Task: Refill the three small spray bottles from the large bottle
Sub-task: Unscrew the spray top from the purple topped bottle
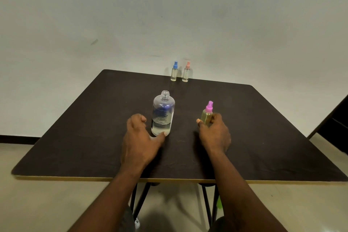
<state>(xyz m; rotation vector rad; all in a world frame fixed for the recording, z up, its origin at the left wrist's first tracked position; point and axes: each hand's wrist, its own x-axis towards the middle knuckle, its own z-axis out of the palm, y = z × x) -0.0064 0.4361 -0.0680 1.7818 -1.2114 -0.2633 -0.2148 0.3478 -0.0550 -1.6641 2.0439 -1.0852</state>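
Your left hand (pixel 139 137) loose, thumb touching uncapped large bottle (pixel 163 113), no grip; right hand (pixel 214 133) grips pink-capped spray bottle (pixel 206 116). Large bottle likely light, smooth plastic: take mid-body.

Both bare forearms rise from the bottom edge toward the frame's centre. The left hand (pixel 139 137) lies palm down, fingers loosely curled, thumb stretched rightward. The right hand (pixel 214 133), just right of centre, curls its fingers round a small spray bottle (pixel 206 116).
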